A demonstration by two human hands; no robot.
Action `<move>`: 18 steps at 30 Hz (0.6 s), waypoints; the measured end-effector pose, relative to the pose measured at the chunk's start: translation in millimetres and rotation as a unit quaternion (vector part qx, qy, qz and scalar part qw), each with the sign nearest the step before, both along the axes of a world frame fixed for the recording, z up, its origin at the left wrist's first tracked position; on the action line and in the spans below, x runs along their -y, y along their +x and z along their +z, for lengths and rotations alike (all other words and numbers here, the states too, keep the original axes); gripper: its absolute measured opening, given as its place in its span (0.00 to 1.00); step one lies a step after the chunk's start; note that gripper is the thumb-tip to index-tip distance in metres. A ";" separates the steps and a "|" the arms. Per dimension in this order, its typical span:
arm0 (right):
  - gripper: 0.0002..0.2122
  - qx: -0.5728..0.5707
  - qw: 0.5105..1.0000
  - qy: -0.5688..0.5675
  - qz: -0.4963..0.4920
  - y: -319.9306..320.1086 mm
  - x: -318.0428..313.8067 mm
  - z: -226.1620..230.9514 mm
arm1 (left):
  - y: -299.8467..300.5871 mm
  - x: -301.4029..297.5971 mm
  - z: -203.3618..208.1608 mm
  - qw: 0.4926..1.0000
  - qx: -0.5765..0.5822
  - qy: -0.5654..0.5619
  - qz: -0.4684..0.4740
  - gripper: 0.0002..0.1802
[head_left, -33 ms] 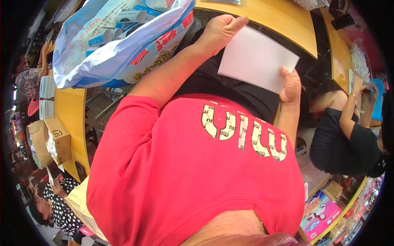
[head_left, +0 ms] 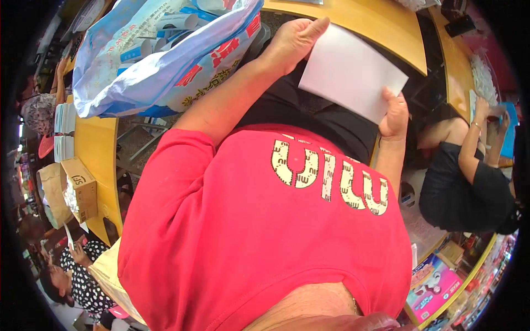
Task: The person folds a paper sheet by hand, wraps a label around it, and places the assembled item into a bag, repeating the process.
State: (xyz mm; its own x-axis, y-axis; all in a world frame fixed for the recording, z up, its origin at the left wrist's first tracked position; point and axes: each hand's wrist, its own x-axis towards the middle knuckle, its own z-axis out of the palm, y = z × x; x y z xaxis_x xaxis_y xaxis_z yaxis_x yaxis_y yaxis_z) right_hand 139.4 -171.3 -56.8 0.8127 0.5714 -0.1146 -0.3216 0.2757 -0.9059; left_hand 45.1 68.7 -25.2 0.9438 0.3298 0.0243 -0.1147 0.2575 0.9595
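Observation:
Between my two hands a white sheet of paper (head_left: 353,71) is stretched at a slant above my lap. My left hand (head_left: 295,43) pinches its upper left corner between thumb and fingers. At the opposite side, my right hand (head_left: 393,115) grips the right edge, thumb on top and the other fingers partly hidden. Beside my left forearm a large white and blue plastic bag (head_left: 165,83) gapes wide. Several blue and white paper rolls (head_left: 179,22) lie inside it; the bottom of the bag is hidden.
Ahead is a yellow tabletop (head_left: 375,27); another yellow table (head_left: 96,143) at the left carries a cardboard box (head_left: 81,187). A person in black (head_left: 464,187) sits at the right, and one in a dotted top (head_left: 88,276) at lower left. A pink box (head_left: 436,287) stands at lower right.
The paper has shifted a little to the right. My left hand has moved slightly left and up, and my right hand slightly right; both still grip the sheet.

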 end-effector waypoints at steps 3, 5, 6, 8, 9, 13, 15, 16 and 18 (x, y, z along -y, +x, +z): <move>0.13 0.011 0.999 0.027 -0.032 -15.0 8.9 16.3 | -41.4 15.7 26.8 0.993 -0.084 -0.036 -0.074 0.14; 0.14 0.015 0.998 0.035 -0.040 -21.1 13.4 23.3 | -62.2 18.9 38.2 0.985 -0.118 -0.035 -0.122 0.12; 0.14 0.014 0.998 0.036 -0.040 -27.6 15.7 24.3 | -71.0 20.0 36.5 0.982 -0.123 -0.041 -0.135 0.12; 0.15 0.016 0.998 0.035 -0.052 -25.7 22.8 21.6 | -80.2 22.3 37.0 0.983 -0.125 -0.051 -0.126 0.12; 0.15 0.020 0.997 0.048 -0.058 -28.0 23.0 21.8 | -83.7 23.2 37.3 0.983 -0.123 -0.043 -0.133 0.12; 0.14 0.009 0.995 0.069 -0.070 -32.3 24.9 31.0 | -90.6 29.5 46.3 0.985 -0.115 -0.006 -0.130 0.12; 0.14 0.010 0.994 0.099 -0.042 -34.7 27.9 35.2 | -93.1 32.7 51.4 0.987 -0.107 0.013 -0.122 0.12; 0.13 0.004 0.994 0.103 -0.045 -37.0 28.4 36.8 | -93.9 34.2 53.6 0.986 -0.105 0.044 -0.123 0.12; 0.14 -0.006 0.994 0.103 -0.034 -35.8 33.0 30.2 | -96.4 37.6 57.4 0.984 -0.102 0.076 -0.125 0.13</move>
